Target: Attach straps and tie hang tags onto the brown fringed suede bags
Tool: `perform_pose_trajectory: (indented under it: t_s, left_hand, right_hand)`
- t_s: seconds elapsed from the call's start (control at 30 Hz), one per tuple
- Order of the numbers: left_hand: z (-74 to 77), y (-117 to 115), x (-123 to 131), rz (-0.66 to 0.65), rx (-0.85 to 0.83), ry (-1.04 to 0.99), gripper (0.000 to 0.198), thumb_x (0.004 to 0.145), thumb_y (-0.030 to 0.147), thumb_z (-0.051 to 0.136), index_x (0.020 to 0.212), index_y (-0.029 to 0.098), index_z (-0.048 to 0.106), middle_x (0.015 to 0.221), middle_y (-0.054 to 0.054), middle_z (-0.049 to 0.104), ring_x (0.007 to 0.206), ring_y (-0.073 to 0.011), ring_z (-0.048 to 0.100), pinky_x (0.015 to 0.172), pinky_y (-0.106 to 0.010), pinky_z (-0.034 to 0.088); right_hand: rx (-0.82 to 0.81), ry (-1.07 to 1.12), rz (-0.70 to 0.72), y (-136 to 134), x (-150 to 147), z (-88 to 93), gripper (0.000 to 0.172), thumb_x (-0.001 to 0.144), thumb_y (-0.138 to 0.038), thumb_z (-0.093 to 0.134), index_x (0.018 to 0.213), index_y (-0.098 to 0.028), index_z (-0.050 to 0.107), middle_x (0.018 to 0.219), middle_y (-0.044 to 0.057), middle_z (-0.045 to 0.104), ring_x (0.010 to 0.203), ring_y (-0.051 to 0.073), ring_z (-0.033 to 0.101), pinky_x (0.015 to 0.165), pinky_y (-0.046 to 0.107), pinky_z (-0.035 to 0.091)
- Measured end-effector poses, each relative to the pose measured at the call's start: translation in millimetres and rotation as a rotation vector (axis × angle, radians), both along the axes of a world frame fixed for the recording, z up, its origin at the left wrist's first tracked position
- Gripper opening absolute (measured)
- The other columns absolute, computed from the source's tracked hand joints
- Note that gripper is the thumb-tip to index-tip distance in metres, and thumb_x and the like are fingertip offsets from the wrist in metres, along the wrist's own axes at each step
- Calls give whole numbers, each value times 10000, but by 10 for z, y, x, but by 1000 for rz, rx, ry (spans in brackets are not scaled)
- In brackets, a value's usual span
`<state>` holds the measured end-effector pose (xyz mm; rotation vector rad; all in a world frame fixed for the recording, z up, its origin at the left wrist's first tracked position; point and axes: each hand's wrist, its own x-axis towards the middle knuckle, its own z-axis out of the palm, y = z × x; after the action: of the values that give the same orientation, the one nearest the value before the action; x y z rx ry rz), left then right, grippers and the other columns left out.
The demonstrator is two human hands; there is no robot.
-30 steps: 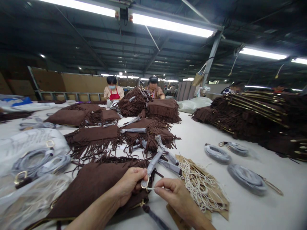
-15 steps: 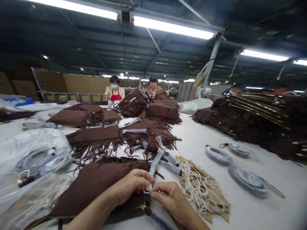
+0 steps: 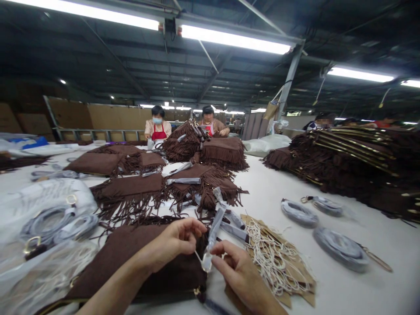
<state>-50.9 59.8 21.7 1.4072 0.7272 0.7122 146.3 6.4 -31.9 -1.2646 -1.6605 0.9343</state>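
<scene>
Thin white cord (image 3: 198, 257), pinched by the left hand (image 3: 179, 239), is apparently being fastened to the slim, grey plastic-wrapped strap (image 3: 215, 226) that the right hand (image 3: 239, 269) pinches, calling for a steady pull.

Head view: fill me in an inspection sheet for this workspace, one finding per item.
Surface: white tabletop, largely covered.
Job's things: wrapped strap beside the nearest brown bag; thin white string at the strap's lower end.
Clutter: more fringed brown bags beyond; dark pile and coiled straps to the right; cards with white strings beside the right hand; clear plastic to the left.
Hands: left hand pinches the string; right hand's fingers are at the strap's lower end, grip unclear.
Cables: thin cords hang near the right-hand ceiling lights.
Surroundings: two co-workers across the table; others at right, partly hidden.
</scene>
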Motion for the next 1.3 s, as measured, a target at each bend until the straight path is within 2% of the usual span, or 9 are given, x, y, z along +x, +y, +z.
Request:
perform_pose_trajectory:
  t_s: [0.13,0.23,0.3,0.43,0.53,0.67,0.83,1.03,1.3]
  left_hand:
    - [28,-51,77,61,-38,-178,390,566,134,681,952,165,636,836,17,540,623,-74,404,557,-205,285]
    - [-35,-85,155,69,-54,-218,413,580,143,704,984,154,618,829,12,537,644,-83,436,585,-207,326]
    - [-90,-87,176,66,-54,-214,420,590,167,722,990,159,595,845,12,543,667,-91,452,605,-211,346]
    - [-229,-67,152,11,5,83,301,607,200,703,885,153,599,743,34,547,640,-107,439,567,-217,316]
    - [-327,-75,148,31,150,340,157,618,179,635,770,142,647,696,24,554,649,-130,469,581,-233,332]
    - [-391,-112,204,77,280,356,63,652,207,605,669,155,638,742,3,578,733,-162,515,649,-245,361]
    - [-412,-123,250,123,285,362,99,664,223,589,585,166,577,681,12,534,687,-155,481,635,-251,333]
    - [-438,-85,230,124,323,366,101,666,226,580,582,169,587,681,10,552,693,-154,494,639,-243,343]
    - [-309,-96,209,56,24,204,183,613,344,608,616,170,554,561,42,455,573,-120,345,563,-248,242]
  right_hand:
    - [62,43,50,-1,-94,28,165,834,-327,570,862,-194,663,745,-7,573,557,114,470,534,237,355]
    - [172,23,57,19,-150,31,119,799,-259,598,736,-192,675,731,3,587,688,144,527,652,245,398]
    - [146,64,37,38,-148,12,175,810,-306,607,693,-186,658,684,-3,571,667,140,524,636,240,399]
    - [-111,256,-18,63,-87,-42,382,804,-556,616,810,-175,646,472,-83,389,417,89,349,421,207,260]
    - [-119,317,-32,66,-67,-51,453,761,-611,652,786,-159,642,471,-82,397,420,75,338,424,197,249]
    - [-105,310,-14,71,-91,-51,454,753,-610,664,749,-157,646,493,-75,410,419,67,335,418,198,242]
    - [-102,288,-29,88,-97,-93,393,774,-561,648,777,-168,634,506,-84,384,427,70,309,416,206,236]
    - [-52,278,-32,92,-47,-138,296,773,-465,667,804,-174,621,637,-46,498,522,89,372,484,216,297]
    - [-61,134,43,67,-40,-112,177,822,-360,585,854,-186,605,720,-18,588,635,132,503,589,237,383]
